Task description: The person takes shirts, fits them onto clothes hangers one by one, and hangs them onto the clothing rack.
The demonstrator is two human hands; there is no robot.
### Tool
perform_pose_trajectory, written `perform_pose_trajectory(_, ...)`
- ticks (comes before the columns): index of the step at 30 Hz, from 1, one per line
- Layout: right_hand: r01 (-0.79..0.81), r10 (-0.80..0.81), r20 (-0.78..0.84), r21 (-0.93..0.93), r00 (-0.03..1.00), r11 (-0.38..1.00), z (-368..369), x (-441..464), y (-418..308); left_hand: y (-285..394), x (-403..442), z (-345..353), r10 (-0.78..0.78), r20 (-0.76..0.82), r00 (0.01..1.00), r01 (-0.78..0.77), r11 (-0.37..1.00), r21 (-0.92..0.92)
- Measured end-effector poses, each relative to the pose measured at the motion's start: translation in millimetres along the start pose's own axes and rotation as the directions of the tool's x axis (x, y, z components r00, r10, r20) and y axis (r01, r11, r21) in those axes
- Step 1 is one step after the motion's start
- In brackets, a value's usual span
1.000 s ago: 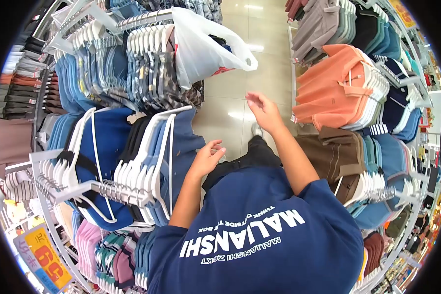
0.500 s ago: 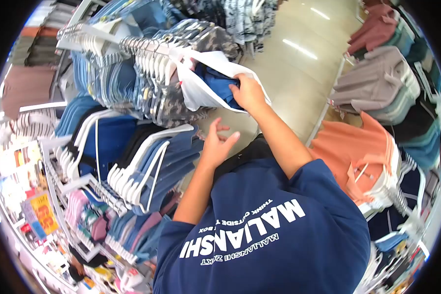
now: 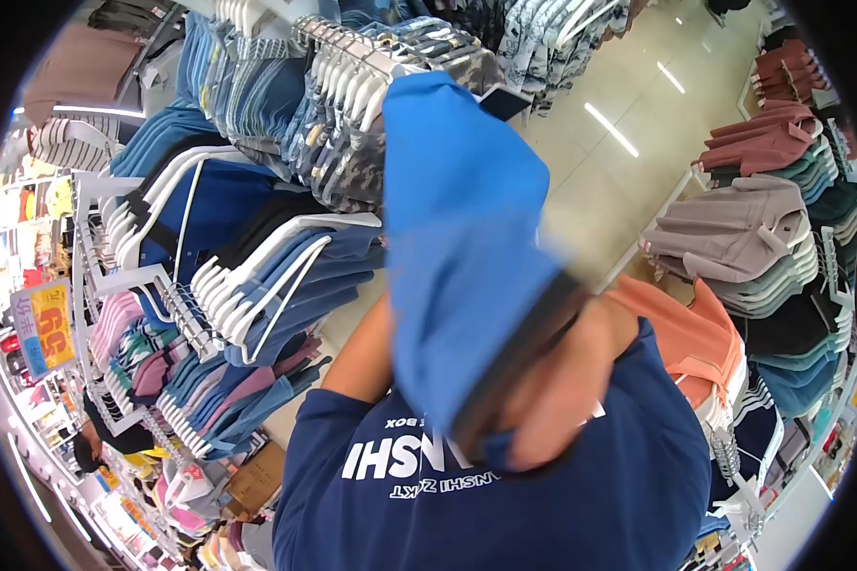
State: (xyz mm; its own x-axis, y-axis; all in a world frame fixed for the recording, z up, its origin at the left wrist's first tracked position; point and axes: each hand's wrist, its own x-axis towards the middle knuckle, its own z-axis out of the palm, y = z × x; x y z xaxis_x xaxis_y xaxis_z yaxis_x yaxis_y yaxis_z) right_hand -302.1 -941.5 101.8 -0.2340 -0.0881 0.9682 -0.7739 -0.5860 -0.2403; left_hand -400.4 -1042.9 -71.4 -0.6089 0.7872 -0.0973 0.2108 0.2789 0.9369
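A bright blue cloth garment (image 3: 476,219) with a black edge is held up close before me, and its exact kind does not show. My right hand (image 3: 567,385), blurred by motion, grips the garment at its lower right, near the black edge. My left forearm (image 3: 364,352) rises behind the cloth, which hides my left hand and its fingers. Beyond the garment hang camouflage clothes (image 3: 348,167) on white hangers.
To the left, a rack holds blue and black clothes (image 3: 286,257) on white hangers. An orange garment (image 3: 681,333) and a grey-brown shirt (image 3: 733,233) hang at right. A tiled aisle floor (image 3: 619,95) runs between the racks. A price sign (image 3: 43,328) stands far left.
The blue garment, earlier inside a white bag under my right hand, is now raised close to my face. The white bag no longer shows. My left hand has gone behind the cloth.
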Motion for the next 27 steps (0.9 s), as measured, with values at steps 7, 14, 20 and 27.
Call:
perform_pose_trajectory(7,-0.786,0.766,0.179,0.097,0.617,0.611,76,-23,73,57,-12,-51,0.318,0.086,0.944,-0.313,0.947,-0.070)
perform_pose_trajectory(14,-0.780,0.773,0.120,0.156,0.624,0.606,57,-69,93,111,-78,-157,0.581,0.192,0.791,-0.586,0.810,-0.039)
perform_pose_trajectory(20,-0.953,0.965,-0.067,0.149,0.255,0.262,47,-150,95,94,-172,-227,0.588,0.167,0.791,-0.606,0.791,0.085)
perform_pose_trajectory(27,-0.923,0.907,-0.251,-0.103,-0.338,-0.372,32,-93,119,0,-281,-249,0.029,-0.117,0.993,0.016,0.930,0.367)
